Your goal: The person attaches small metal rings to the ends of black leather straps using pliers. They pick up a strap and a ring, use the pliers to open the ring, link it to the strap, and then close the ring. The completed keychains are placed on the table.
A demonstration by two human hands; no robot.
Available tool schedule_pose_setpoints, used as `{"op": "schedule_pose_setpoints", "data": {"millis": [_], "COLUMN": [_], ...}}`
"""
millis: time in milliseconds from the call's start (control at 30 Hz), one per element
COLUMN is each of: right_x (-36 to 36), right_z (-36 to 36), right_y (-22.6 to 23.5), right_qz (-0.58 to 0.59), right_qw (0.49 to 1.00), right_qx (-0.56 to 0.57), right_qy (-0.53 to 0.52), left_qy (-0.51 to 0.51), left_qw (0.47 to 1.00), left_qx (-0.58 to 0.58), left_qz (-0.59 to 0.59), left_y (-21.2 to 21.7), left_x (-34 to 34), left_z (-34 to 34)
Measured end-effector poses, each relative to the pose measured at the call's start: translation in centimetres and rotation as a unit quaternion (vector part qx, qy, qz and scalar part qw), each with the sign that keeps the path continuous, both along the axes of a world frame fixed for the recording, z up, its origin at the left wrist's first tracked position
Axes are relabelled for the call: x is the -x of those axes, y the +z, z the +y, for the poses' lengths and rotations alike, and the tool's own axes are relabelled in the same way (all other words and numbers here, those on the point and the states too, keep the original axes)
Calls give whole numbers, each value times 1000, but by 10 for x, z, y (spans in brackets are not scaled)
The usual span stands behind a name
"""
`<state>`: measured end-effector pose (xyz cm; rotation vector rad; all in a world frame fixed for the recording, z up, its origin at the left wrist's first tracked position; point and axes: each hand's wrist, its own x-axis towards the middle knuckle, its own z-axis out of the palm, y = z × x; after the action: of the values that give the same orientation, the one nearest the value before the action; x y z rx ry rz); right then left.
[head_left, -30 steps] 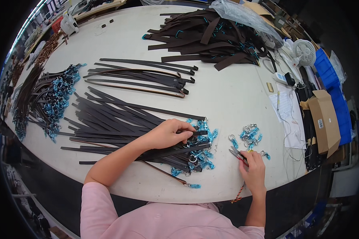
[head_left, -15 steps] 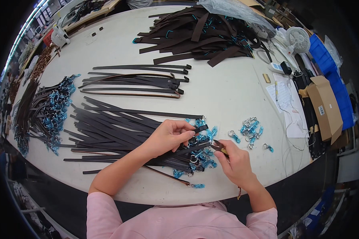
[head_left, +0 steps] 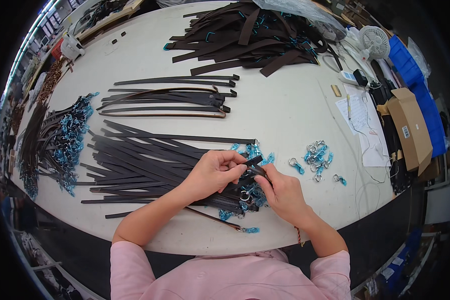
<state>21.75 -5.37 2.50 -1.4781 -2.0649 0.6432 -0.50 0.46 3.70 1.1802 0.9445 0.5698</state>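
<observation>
White round table (head_left: 285, 115) — dark strap piles (head_left: 145, 160), cluttered workshop edges.

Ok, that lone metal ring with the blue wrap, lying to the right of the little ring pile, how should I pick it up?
Pinch the metal ring itself from above. It lies flat and alone on bare table, apart from the ring pile, so nothing crowds it.
</observation>
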Motion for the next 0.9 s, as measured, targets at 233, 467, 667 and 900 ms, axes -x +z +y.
{"op": "schedule_pose_setpoints", "data": {"millis": [233, 467, 667, 900], "right_x": [-1, -2, -1, -5], "right_z": [1, 3, 4, 1], "right_y": [-6, -9, -4, -16], "right_qz": [-9, -47, -29, 42], "right_qw": [1000, 998, 999, 999], "right_qx": [-11, -50, -18, 14], "right_qy": [0, 11, 12, -22], "left_qy": [1, 22, 38, 33], "left_qw": [1000, 999, 999, 999], "left_qx": [2, 31, 24, -6], "left_qz": [9, -11, -9, -2], "left_y": [-1, -7, -6, -12], "left_x": [-1, -4, -6, -5], "left_z": [0, -2, -5, -2]}}
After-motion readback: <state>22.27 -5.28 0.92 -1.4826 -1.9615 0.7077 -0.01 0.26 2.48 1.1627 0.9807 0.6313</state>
